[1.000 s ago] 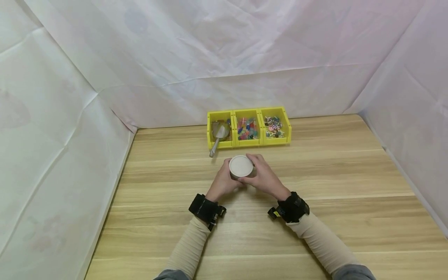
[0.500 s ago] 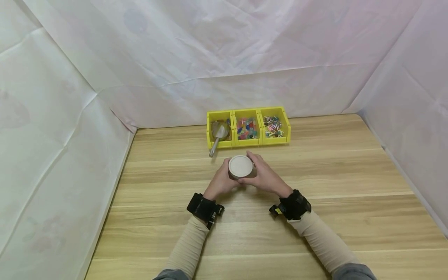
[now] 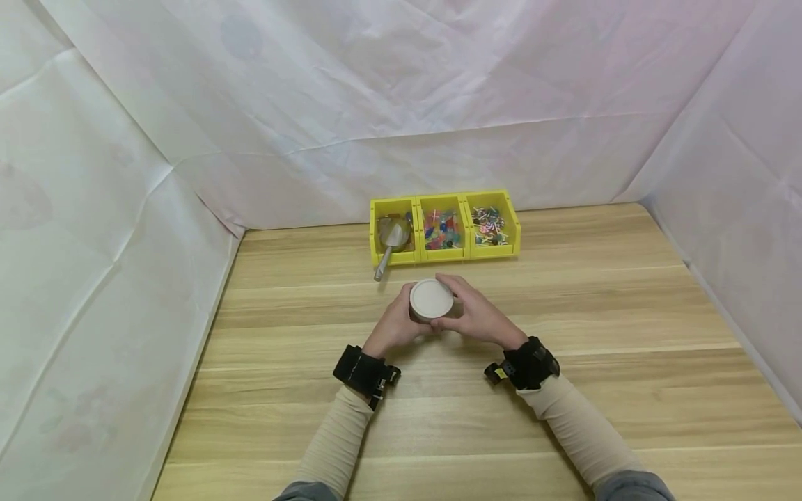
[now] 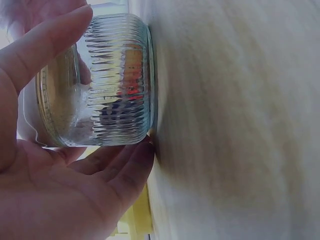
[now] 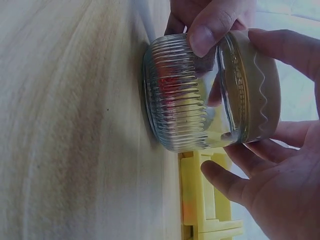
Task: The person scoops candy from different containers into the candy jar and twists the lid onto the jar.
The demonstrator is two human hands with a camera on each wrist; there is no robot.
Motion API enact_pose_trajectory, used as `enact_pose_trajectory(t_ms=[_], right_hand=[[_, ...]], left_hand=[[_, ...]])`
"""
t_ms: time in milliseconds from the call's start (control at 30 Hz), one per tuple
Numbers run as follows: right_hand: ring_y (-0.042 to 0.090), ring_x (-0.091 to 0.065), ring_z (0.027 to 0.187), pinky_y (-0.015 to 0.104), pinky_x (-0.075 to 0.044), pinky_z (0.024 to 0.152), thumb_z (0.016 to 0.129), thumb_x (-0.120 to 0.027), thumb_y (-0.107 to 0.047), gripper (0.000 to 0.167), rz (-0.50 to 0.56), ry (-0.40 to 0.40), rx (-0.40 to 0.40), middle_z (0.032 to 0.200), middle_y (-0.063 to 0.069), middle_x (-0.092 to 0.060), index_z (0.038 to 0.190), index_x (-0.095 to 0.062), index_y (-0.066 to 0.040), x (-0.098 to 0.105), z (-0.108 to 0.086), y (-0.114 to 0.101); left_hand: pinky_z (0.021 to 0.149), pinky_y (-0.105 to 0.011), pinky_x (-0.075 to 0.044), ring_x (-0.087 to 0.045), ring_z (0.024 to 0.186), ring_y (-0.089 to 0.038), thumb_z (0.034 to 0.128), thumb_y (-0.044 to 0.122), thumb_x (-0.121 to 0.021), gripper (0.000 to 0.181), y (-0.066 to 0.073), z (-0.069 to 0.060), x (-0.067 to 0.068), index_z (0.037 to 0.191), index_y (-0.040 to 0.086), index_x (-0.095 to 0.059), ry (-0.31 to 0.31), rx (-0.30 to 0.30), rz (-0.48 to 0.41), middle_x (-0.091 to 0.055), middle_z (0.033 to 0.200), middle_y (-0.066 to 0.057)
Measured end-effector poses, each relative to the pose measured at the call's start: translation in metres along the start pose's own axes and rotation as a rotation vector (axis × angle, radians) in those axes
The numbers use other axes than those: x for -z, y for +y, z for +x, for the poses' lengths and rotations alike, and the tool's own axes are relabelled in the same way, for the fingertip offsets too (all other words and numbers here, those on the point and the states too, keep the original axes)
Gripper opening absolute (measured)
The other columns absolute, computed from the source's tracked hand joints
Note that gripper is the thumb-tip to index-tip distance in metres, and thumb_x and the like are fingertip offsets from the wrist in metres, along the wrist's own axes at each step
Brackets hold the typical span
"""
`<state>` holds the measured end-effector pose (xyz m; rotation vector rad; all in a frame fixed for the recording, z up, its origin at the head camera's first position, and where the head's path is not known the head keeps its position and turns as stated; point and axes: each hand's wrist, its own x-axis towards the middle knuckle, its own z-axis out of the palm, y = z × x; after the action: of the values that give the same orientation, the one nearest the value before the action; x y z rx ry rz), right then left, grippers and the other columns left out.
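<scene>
A squat glass jar (image 4: 112, 85) with ribbed walls stands upright on the table, capped by a beige round lid (image 3: 431, 299). My left hand (image 3: 395, 323) holds the jar, thumb on one side and fingers curved round the other, in the left wrist view. My right hand (image 3: 479, 320) grips the lid's rim between thumb and fingers; in the right wrist view, wavy-edged beige lid (image 5: 262, 90) meets the glass. Red, yellow and dark patches show through the ribs; whether they lie inside the jar I cannot tell.
Behind the jar stand three joined yellow bins (image 3: 466, 256). The left bin holds a metal scoop (image 3: 393, 240), its handle hanging over the front. Small colourful pieces (image 3: 443, 229) fill the middle bin, and striped short-stick pieces (image 3: 490, 228) the right one. White cloth (image 3: 438, 83) walls the wooden table.
My right wrist has shifted slightly right and away from me, and the right fingers have moved a little round the lid's rim. The left hand and jar stay nearly in place.
</scene>
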<state>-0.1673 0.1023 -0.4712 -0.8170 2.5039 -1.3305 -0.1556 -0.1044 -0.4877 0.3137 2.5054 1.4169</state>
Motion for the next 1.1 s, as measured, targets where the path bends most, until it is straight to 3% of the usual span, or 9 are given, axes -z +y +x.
enact_pose_trajectory(t_ms=[567, 867, 1100], right_hand=[[0.032, -0.049, 0.122, 0.053, -0.044, 0.104, 0.076, -0.087, -0.035, 0.090, -0.040, 0.152, -0.027, 0.134, 0.017, -0.044, 0.144, -0.042, 0.002, -0.015, 0.002, -0.001], [0.033, -0.041, 0.135, 0.057, -0.037, 0.110, 0.074, -0.086, -0.045, 0.103, -0.052, 0.113, 0.003, 0.147, 0.019, -0.038, 0.153, -0.031, -0.007, -0.008, 0.001, 0.001], [0.033, -0.039, 0.138, 0.054, -0.039, 0.111, 0.076, -0.086, -0.040, 0.103, -0.043, 0.088, 0.045, 0.153, 0.018, -0.035, 0.155, -0.028, -0.008, 0.001, 0.001, 0.002]], left_hand=[[0.114, -0.047, -0.035, -0.046, 0.134, -0.031, 0.0718, 0.015, -0.090, 0.092, 0.002, 0.000, 0.001, 0.146, 0.009, -0.036, 0.003, 0.015, -0.010, -0.049, 0.144, -0.015], [0.114, -0.047, -0.035, -0.047, 0.134, -0.031, 0.0717, 0.016, -0.090, 0.091, 0.000, -0.001, 0.001, 0.145, 0.010, -0.037, 0.008, 0.001, -0.015, -0.051, 0.143, -0.016], [0.114, -0.047, -0.036, -0.048, 0.133, -0.030, 0.0721, 0.020, -0.090, 0.091, -0.001, 0.000, 0.001, 0.145, 0.010, -0.037, 0.004, -0.019, -0.026, -0.052, 0.143, -0.015]])
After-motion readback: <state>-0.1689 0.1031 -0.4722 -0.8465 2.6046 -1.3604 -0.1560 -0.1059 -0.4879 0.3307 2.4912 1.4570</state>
